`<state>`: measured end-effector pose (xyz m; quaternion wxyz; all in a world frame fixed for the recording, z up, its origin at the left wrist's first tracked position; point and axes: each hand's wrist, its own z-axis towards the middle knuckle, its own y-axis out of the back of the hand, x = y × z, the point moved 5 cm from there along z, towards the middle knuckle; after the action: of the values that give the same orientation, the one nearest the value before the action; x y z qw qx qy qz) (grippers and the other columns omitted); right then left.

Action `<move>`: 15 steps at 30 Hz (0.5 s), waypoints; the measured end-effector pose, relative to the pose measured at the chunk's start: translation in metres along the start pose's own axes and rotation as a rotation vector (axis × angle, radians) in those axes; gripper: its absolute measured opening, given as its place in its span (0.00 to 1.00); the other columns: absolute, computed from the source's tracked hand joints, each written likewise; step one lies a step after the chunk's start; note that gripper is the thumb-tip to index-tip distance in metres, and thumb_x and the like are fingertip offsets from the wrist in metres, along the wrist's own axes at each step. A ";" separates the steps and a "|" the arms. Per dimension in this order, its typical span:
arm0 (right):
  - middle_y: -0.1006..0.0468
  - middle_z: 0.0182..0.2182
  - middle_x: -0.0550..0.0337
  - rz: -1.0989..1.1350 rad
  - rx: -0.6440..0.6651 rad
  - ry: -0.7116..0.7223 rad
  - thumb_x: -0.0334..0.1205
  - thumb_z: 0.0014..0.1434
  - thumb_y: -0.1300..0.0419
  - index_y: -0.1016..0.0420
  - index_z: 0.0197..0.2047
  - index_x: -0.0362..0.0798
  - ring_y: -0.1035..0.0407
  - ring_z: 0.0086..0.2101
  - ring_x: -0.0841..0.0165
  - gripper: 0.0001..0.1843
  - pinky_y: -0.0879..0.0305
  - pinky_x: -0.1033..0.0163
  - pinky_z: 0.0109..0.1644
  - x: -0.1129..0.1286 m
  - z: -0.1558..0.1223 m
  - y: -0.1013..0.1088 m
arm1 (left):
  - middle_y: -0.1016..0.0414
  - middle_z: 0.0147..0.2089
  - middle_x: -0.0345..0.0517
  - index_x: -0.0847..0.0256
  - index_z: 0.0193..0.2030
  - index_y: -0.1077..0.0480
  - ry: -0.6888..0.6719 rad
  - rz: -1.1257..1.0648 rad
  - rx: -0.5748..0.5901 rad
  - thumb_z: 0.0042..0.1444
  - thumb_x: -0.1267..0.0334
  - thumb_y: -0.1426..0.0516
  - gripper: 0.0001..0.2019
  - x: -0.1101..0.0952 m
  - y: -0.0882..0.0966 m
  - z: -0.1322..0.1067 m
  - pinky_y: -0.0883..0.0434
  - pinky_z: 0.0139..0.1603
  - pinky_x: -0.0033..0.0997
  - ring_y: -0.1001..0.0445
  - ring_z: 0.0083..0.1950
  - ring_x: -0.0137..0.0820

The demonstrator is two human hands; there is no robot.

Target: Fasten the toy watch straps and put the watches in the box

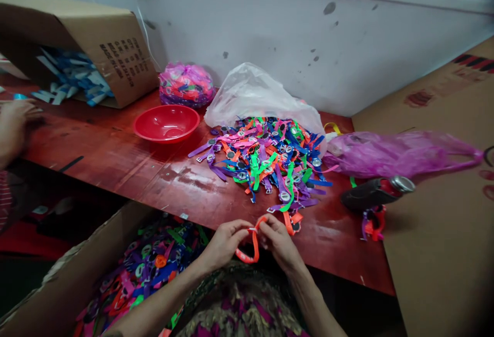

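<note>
My left hand [223, 243] and my right hand [279, 243] meet above the table's front edge, both pinching an orange plastic watch-style strap [253, 249] bent into a loop. Just beyond them lies a heap of colourful straps with round faces and buckles [262, 167] in pink, purple, blue, green and orange. Their nearest ends almost reach my fingers. Below my left forearm, an open cardboard box [77, 270] holds more straps [148, 270].
A co-worker's hand [15, 126] rests at the far left of the red wooden table [92, 167]. Also there are a red plastic bowl [166, 123], a white bag [250, 98], pink bags [186, 85], a blue-strap carton [81, 54], a dark bottle [376, 193] and a cardboard sheet [436, 198].
</note>
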<state>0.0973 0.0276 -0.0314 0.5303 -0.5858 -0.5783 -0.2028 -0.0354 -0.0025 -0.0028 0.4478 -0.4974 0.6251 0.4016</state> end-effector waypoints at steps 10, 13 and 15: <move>0.37 0.19 0.67 0.133 -0.105 0.043 0.51 0.45 0.37 0.36 0.31 0.48 0.45 0.17 0.78 0.18 0.51 0.72 0.18 -0.005 0.019 -0.004 | 0.39 0.19 0.36 0.66 0.30 0.32 0.220 -0.140 -0.021 0.46 0.47 0.45 0.20 0.019 0.031 -0.016 0.49 0.18 0.18 0.47 0.17 0.18; 0.30 0.25 0.62 -0.282 -0.050 0.139 0.53 0.51 0.44 0.31 0.37 0.45 0.43 0.16 0.77 0.18 0.49 0.70 0.17 0.017 0.042 -0.008 | 0.36 0.21 0.38 0.65 0.27 0.31 0.209 0.076 0.042 0.49 0.48 0.48 0.19 0.018 0.070 -0.032 0.45 0.23 0.19 0.43 0.22 0.20; 0.27 0.29 0.59 -0.596 -0.104 0.282 0.50 0.56 0.50 0.30 0.40 0.45 0.38 0.19 0.75 0.18 0.43 0.68 0.22 0.041 0.064 -0.011 | 0.35 0.22 0.39 0.64 0.22 0.31 0.211 0.300 0.043 0.49 0.50 0.47 0.18 0.019 0.104 -0.045 0.44 0.26 0.20 0.41 0.24 0.22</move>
<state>0.0738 0.0989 -0.0155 0.4917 -0.3835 -0.6340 -0.4574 -0.1470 -0.0309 -0.0032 0.3254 -0.4284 0.7441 0.3962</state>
